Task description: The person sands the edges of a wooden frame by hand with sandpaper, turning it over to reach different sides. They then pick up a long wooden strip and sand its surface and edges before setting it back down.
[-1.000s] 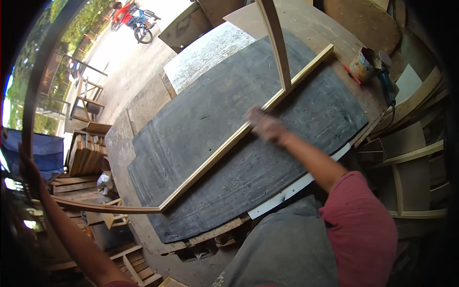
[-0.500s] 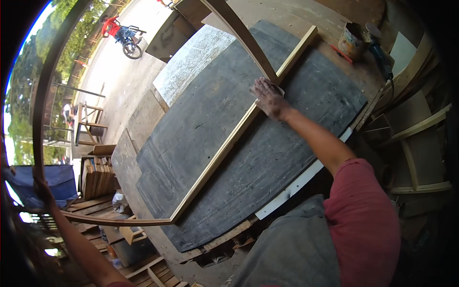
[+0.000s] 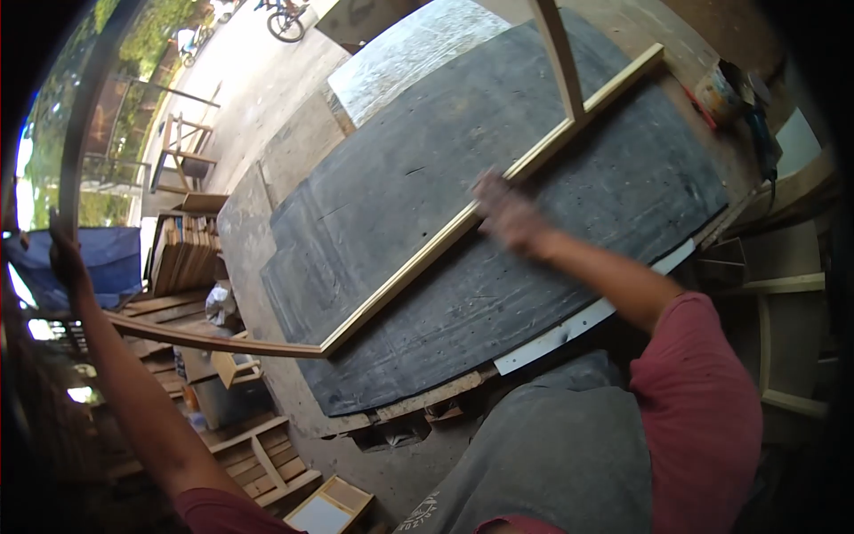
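Note:
A wooden frame with a long pale bar (image 3: 400, 273) stands on the dark, scratched board (image 3: 374, 191) of the workbench. My left hand (image 3: 68, 258) is wrapped round the upright side of that frame at the far left. My right hand (image 3: 509, 212) lies over the middle of the pale bar, blurred by motion. Whether a pad is under its fingers cannot be made out. Beyond my right hand, another side of the frame rises from the bar toward the top edge of the view.
Beyond the board's right end are a stained can (image 3: 719, 92) and a power tool (image 3: 761, 142). Stacked wood pieces (image 3: 182, 254) stand at the left near a blue cloth (image 3: 116, 258). A bicycle (image 3: 286, 23) is on the road at the top.
My right hand has slid along the bar toward its near left end, away from the rising frame side. The view has shifted, and the cyclist is mostly out of sight.

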A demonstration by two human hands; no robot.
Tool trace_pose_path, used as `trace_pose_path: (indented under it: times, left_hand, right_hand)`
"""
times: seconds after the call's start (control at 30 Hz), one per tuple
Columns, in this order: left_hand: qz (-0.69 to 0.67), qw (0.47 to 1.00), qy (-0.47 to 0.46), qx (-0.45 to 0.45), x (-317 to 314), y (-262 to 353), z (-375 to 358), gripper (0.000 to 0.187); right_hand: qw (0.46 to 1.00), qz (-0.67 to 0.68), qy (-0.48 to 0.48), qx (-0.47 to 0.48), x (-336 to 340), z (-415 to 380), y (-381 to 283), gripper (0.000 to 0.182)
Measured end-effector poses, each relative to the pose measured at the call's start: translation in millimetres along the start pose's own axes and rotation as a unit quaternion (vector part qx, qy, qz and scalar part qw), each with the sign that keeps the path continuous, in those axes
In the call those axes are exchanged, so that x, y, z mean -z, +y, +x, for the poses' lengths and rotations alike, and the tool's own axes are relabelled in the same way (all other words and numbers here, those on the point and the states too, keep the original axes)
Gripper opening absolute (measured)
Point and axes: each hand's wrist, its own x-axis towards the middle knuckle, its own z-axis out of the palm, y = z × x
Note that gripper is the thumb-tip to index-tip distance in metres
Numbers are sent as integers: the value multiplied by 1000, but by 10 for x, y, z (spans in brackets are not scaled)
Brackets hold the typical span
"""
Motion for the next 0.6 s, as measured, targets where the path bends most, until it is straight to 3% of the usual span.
trace_pose_path:
  times: [0.03, 0.13, 0.17, 0.2, 0.23, 0.27, 0.33, 0.37, 0.4, 0.43, 0.47, 0.5, 0.53, 0.6]
  left_hand:
    - [6, 1000, 0, 5, -5, -121, 59, 48]
    - [88, 996, -8, 21, -9, -370, 186, 49]
    - [94, 995, -3, 11, 24, -243, 155, 49]
    - [101, 995, -2, 2, 54, -45, 59, 49]
    - [30, 997, 29, 71, 48, 563, -194, 47]
    - [31, 996, 29, 74, 5, 554, -166, 47]
    - [-73, 996, 51, -28, -92, 364, -116, 46]
    - [131, 982, 76, -117, -172, -269, 205, 46]
    - [242, 956, 71, -149, -215, -542, 324, 47]
    - [348, 916, 74, -184, -263, -843, 454, 47]
    - [350, 922, 56, -159, -298, -721, 465, 48]
    - [352, 926, 38, -133, -337, -630, 492, 48]
    - [320, 941, 30, -105, -327, -540, 503, 50]
    - [265, 962, 23, -61, -306, -129, 376, 55]
  right_hand:
    - [997, 47, -54, 23, -168, 110, -495, 70]
    - [971, 195, 20, 135, -1037, 415, -1767, 65]
    - [939, 304, -102, 125, -1047, 557, -2117, 66]
    - [974, 148, 30, 170, -1362, 619, -2475, 64]
    - [976, 112, -3, 188, -1340, 664, -2539, 62]
    - [976, 74, -35, 204, -1271, 717, -2540, 61]
    - [956, 180, -13, 230, -995, 656, -1952, 56]
    - [952, 172, -33, 251, -1073, 689, -1536, 54]
    - [959, 186, -55, 208, -404, 589, -1175, 53]
    - [979, 87, -14, 182, -176, 468, -777, 56]
    - [989, 2, -60, 136, 188, 403, -407, 60]
    - [990, -9, -26, 135, 228, 260, 128, 65]
    - [995, -1, -57, 77, 501, 181, 422, 71]
    - [987, -150, -49, 18, 738, 11, 866, 76]
